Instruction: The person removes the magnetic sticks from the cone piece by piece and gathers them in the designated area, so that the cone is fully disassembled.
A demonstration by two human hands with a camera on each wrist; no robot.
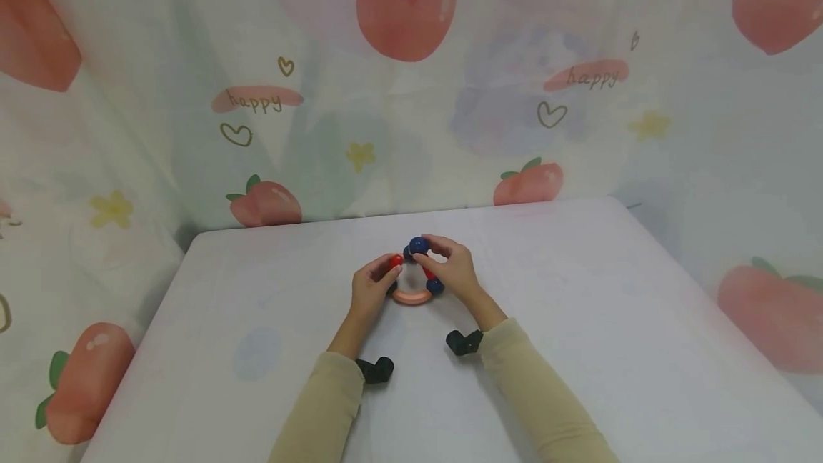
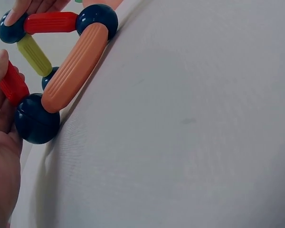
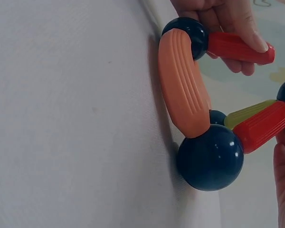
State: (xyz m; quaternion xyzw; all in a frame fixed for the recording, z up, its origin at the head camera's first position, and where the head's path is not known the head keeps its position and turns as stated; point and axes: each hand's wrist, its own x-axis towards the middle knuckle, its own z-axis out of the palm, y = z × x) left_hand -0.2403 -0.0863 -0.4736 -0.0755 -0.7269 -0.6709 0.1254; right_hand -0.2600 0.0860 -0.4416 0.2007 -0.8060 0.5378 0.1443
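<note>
A frame of magnetic rods and dark blue balls stands on the table between both hands. My left hand (image 1: 369, 290) pinches a red rod (image 2: 13, 84) that tilts up from a blue ball (image 2: 37, 118). With thumb and fingers, my right hand (image 1: 455, 268) holds the upper blue ball (image 1: 419, 245). From that ball a second red rod (image 3: 263, 126) and a yellow-green rod (image 2: 35, 55) slope down to other balls. A curved orange rod (image 1: 412, 297) joins the two near balls along the front. The left rod's top end stands apart from the upper ball.
The table (image 1: 553, 291) has a white cover. Behind it hangs a cloth (image 1: 411, 113) printed with peaches, hearts and stars. A black wrist camera (image 1: 376, 370) sits by the left sleeve, another black camera (image 1: 464, 342) by the right.
</note>
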